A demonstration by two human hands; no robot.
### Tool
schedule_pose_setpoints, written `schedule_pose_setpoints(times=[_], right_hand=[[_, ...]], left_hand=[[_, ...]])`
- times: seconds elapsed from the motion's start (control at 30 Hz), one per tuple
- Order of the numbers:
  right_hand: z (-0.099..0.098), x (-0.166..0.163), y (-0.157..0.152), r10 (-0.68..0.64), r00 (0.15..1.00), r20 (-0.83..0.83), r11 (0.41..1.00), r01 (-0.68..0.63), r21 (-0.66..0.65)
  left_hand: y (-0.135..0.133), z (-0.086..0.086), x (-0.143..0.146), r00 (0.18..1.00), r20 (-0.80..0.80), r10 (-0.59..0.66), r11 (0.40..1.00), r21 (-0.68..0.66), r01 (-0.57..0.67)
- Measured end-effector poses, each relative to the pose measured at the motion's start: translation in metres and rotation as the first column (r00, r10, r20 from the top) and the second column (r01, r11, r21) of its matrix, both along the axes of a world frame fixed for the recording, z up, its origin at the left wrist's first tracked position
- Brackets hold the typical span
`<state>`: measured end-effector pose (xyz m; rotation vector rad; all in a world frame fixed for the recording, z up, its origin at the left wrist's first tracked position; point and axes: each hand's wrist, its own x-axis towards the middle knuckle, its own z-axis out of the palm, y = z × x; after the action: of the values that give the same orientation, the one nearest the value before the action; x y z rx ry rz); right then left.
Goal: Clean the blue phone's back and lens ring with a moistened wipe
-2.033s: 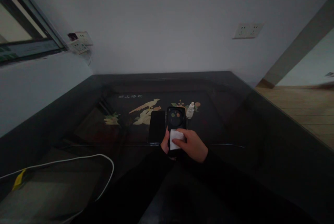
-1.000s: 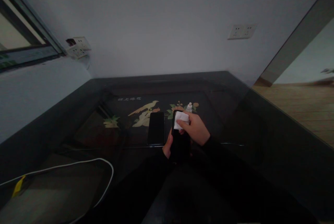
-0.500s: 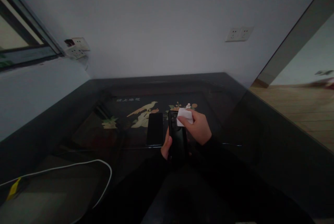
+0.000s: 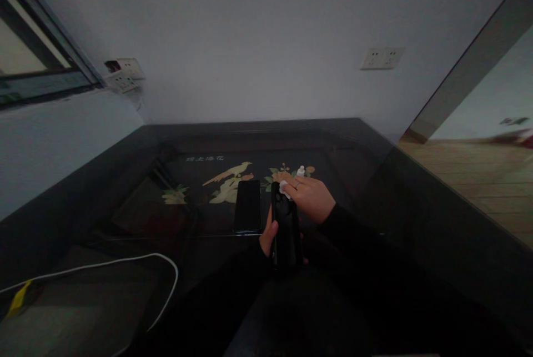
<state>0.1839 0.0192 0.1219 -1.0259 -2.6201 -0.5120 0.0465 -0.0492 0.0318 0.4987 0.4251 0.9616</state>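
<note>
My left hand [image 4: 267, 237] grips the lower end of a black phone [image 4: 284, 226], held upright and tilted over the dark table [image 4: 375, 190]. My right hand [image 4: 310, 197] is closed on a small white cloth [image 4: 283, 188] and presses it against the phone's top end; most of the cloth is hidden under my fingers. A second black phone [image 4: 248, 206] lies flat on the table just left of the held one. A small white dropper bottle [image 4: 300, 170] stands behind my right hand.
The glass-topped table carries a bird and flower inlay [image 4: 229, 179]. A white cable [image 4: 125, 268] loops across the lower left. Wall sockets [image 4: 381, 58] sit on the back wall, and more sockets [image 4: 125, 71] by the window at left. Wooden floor [image 4: 478, 179] lies to the right.
My right hand slid the cloth from the phone's lower part up to its top end, then folded over it so little cloth shows. The phone tilted more edge-on.
</note>
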Motion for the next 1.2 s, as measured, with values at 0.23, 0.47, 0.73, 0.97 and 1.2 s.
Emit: schedule_pose_setpoints(times=[0.23,0.47,0.73,0.97,1.2], right_hand=[[0.002,0.0,0.001,0.015,1.0,0.016,0.998,-0.016,0.053],[-0.002,0.006,0.003,0.029,1.0,0.006,0.997,-0.03,0.065],[-0.009,0.005,0.004,0.005,0.999,-0.032,0.999,-0.004,0.053],[-0.023,0.005,0.003,-0.054,0.985,-0.165,0.997,0.061,0.042],[-0.043,0.008,0.002,-0.196,0.831,-0.52,0.975,0.108,-0.195]], left_hand=[[0.0,0.0,0.001,0.999,-0.047,0.019,0.999,0.035,-0.017],[0.001,-0.002,0.001,0.998,-0.056,0.017,1.0,0.02,-0.016],[0.001,0.001,0.002,0.993,-0.103,0.054,0.995,0.085,-0.046],[-0.002,0.006,0.002,0.992,-0.121,0.047,0.997,0.067,-0.039],[-0.004,0.0,0.005,0.974,-0.154,0.163,0.968,0.216,-0.128]])
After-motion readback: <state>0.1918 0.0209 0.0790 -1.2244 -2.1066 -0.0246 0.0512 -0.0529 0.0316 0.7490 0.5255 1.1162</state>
